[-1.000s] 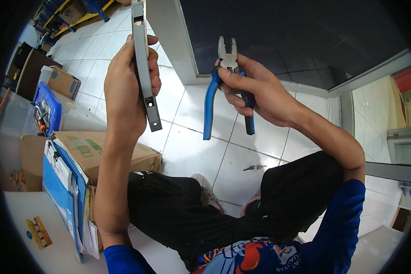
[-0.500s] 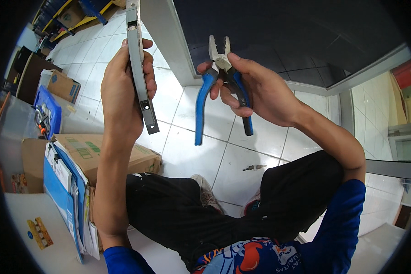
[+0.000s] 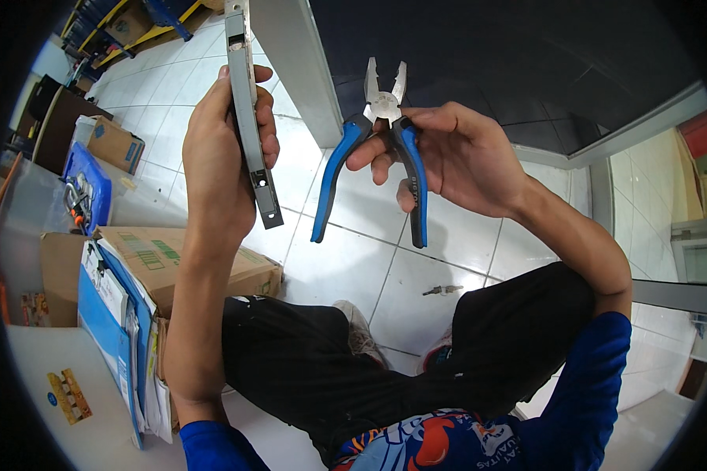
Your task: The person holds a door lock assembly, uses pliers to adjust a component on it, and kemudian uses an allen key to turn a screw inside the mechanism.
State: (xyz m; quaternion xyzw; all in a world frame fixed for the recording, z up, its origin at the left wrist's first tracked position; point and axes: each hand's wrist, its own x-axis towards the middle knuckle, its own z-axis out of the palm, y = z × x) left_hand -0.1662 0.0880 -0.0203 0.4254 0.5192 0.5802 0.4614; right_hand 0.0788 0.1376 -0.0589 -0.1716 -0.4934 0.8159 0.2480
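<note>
My left hand is closed around a long, narrow grey metal bar with slots and screw holes, which looks like a mortise lock case. It stands nearly upright beside the door frame, its dark lower end tilted slightly right. In my right hand is a pair of combination pliers with blue and black handles. Their steel jaws point upward and are spread apart, and the handles stand wide. My thumb and fingers hold them near the pivot and the right handle. The pliers and the bar do not touch.
A door with a dark pane and pale frame stands ahead. A small metal piece lies on the white tiles between my legs. At left are a cardboard box, blue folders and a blue tray of tools.
The pliers have turned in my right hand; their jaws and handles are spread wider, and my fingers have shifted along them. The bar stays in my left hand, slightly further right in view.
</note>
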